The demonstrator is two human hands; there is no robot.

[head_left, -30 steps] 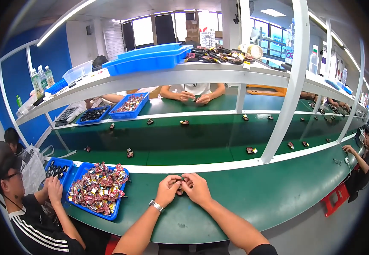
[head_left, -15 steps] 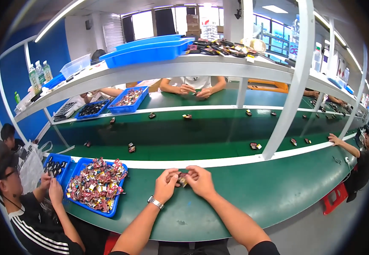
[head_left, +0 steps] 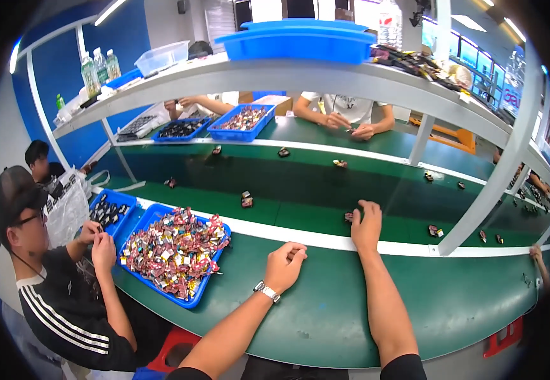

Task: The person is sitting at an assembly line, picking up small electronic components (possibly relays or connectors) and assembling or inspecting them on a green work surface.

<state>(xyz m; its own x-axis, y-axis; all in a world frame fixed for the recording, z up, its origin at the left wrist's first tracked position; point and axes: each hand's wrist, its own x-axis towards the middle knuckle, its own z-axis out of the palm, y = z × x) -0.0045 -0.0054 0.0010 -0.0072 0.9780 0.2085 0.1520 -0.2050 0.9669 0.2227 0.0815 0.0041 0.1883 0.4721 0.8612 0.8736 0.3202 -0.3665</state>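
My left hand (head_left: 284, 267) hovers over the near green table (head_left: 326, 304), its fingers curled and thumb pressed in. Whatever it holds, if anything, is hidden. My right hand (head_left: 367, 225) reaches across the white rail onto the dark green belt (head_left: 300, 218), fingers stretched out. Beside those fingers lies a small dark-red and black part (head_left: 349, 216), partly covered by the hand. Left of my hands stands a blue tray (head_left: 192, 303) heaped with small parts (head_left: 173, 253) in red, white and yellow.
At my left a co-worker (head_left: 66, 285) handles something small beside another blue tray (head_left: 123, 221) of black pieces. Opposite, a person's hands (head_left: 351, 126) work at the far table. A white post (head_left: 487, 190) rises at right. Above runs a shelf (head_left: 287, 79) with blue trays (head_left: 297, 44).
My hands, which were together at a small part, have separated. The right one has gone forward over the belt; the left has stayed over the table. The view has swung left.
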